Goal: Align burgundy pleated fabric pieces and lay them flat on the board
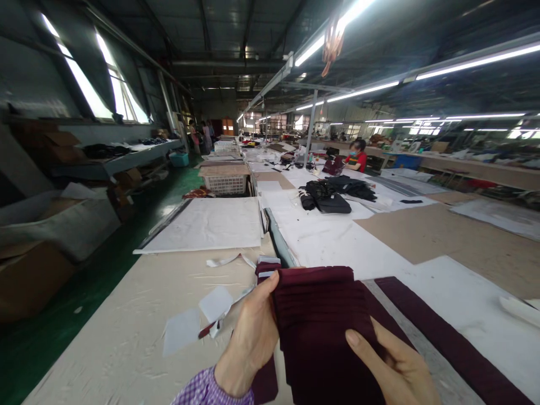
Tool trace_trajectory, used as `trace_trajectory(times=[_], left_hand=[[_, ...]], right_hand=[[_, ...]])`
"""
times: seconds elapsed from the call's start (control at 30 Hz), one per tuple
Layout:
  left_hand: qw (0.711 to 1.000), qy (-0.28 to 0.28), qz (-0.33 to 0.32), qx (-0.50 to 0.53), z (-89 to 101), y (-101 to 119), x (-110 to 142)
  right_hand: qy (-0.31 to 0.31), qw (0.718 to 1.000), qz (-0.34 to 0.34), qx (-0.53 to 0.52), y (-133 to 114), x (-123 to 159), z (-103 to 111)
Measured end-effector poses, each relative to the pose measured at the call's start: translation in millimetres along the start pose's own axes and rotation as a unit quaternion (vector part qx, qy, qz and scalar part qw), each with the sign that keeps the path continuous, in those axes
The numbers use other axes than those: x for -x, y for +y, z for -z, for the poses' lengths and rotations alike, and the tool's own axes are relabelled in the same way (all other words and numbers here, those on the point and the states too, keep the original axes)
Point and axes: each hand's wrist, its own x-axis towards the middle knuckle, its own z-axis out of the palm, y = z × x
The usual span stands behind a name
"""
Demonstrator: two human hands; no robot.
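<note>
A stack of dark maroon fabric pieces (pixel 318 315), its upper edges fanned in steps, is held up between both hands. My left hand (pixel 255 326) grips its left edge, thumb on the front near the top corner. On the right side my right hand (pixel 392 360) pinches the stack, thumb in front and fingers mostly hidden behind. Beyond my left hand lie more maroon pieces with pale strips (pixel 268 263). White paper scraps (pixel 216 304) and thin curled strips are left of it on the beige table (pixel 126 326). A long maroon fabric strip (pixel 451 337) stretches along the right.
A white sheet (pixel 206 225) covers the table ahead, with a plastic basket (pixel 226 184) beyond. Dark folded garments (pixel 333 194) lie on the white table to the right. A person in red (pixel 358 157) sits farther back. Cardboard boxes (pixel 34 278) stand at left beside the green floor (pixel 143 242).
</note>
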Motion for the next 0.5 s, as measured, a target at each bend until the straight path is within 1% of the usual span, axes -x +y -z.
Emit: trace_trajectory(times=[0.07, 0.13, 0.23, 0.3, 0.4, 0.5], left_hand=[[1.000, -0.012, 0.000, -0.001, 0.2, 1, 1], [0.999, -0.044, 0.004, 0.004, 4.0, 0, 3], [0.994, -0.106, 0.001, 0.017, 16.5, -7, 3], [0.991, -0.130, -0.002, 0.028, 24.5, -13, 2], [0.992, -0.122, -0.002, 0.037, 28.2, -17, -1], [0.994, -0.096, 0.029, 0.033, 23.6, -15, -3]], right_hand=[[0.017, 1.000, -0.005, -0.021, -1, 1, -2], [0.019, 0.999, -0.009, -0.048, -3, 1, -3], [-0.005, 0.996, -0.006, -0.089, -6, 0, -3], [-0.021, 0.994, -0.006, -0.108, -9, 0, -3], [-0.030, 0.994, -0.008, -0.109, -11, 1, -3], [-0.031, 0.997, -0.005, -0.072, -11, 1, -3]])
